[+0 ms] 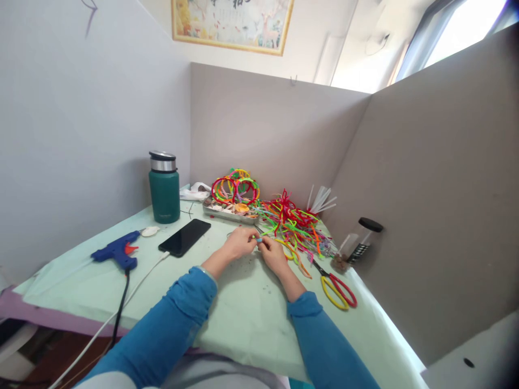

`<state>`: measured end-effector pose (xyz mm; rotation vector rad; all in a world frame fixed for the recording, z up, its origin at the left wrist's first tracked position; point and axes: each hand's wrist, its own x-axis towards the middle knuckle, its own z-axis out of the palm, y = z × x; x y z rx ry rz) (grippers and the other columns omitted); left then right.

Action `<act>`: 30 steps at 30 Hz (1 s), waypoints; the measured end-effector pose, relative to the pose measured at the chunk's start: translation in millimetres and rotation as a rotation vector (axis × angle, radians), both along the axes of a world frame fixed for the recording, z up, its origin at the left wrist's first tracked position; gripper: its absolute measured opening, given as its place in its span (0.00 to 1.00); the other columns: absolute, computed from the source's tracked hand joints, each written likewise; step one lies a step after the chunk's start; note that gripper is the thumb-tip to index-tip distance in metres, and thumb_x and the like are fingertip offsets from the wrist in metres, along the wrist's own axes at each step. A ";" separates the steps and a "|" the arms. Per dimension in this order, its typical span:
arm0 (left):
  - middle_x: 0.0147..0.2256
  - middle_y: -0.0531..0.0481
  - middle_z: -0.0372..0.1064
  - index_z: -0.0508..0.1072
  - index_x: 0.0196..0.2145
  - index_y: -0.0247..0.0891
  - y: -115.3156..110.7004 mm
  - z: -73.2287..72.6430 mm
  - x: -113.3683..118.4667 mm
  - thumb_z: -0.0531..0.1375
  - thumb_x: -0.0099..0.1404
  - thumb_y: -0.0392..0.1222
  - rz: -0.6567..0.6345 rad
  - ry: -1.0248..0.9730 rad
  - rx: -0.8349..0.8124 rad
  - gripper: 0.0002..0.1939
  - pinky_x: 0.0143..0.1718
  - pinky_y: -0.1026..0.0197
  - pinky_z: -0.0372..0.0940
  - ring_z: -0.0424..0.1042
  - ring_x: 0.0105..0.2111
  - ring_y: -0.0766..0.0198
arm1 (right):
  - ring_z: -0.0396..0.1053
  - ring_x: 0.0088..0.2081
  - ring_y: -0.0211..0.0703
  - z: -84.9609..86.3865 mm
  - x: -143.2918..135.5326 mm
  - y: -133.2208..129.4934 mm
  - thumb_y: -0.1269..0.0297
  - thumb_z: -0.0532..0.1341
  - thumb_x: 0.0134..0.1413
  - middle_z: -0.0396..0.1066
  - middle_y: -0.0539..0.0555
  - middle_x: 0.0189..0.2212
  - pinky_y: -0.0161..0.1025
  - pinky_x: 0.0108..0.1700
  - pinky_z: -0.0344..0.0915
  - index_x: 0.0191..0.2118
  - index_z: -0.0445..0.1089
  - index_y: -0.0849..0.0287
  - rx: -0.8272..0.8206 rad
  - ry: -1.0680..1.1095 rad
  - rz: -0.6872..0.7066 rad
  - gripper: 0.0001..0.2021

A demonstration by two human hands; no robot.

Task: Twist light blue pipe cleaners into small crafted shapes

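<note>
My left hand (242, 242) and my right hand (272, 253) meet over the middle of the table, fingertips almost touching. Between them they pinch a small blue-and-green piece (260, 240), mostly covered by the fingers; its exact kind is too small to make out. Just beyond my right hand spreads a tangled heap of colourful pipe cleaners (290, 216). A few yellow and orange strands (298, 259) lie close beside that hand. Behind my left hand is a metal tray (231, 216) holding small pale pieces, with bent pipe-cleaner rings (235, 189) at its back.
Scissors (338, 289) with red and yellow handles lie at right, near a clear jar (359, 243) with a black lid. At left are a blue glue gun (117, 251), a phone (185, 237) on a white cable and a green bottle (164, 194). White sticks (322, 200) stand behind the heap.
</note>
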<state>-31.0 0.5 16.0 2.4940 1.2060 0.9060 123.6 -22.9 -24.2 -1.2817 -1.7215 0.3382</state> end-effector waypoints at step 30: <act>0.29 0.50 0.73 0.75 0.34 0.37 -4.1 3.2 1.7 0.54 0.58 0.40 0.027 -0.002 -0.002 0.11 0.31 0.65 0.59 0.67 0.29 0.64 | 0.62 0.27 0.41 1.9 -2.9 -1.5 0.64 0.53 0.51 0.68 0.50 0.24 0.35 0.29 0.54 0.30 0.70 0.59 0.007 -0.019 -0.009 0.10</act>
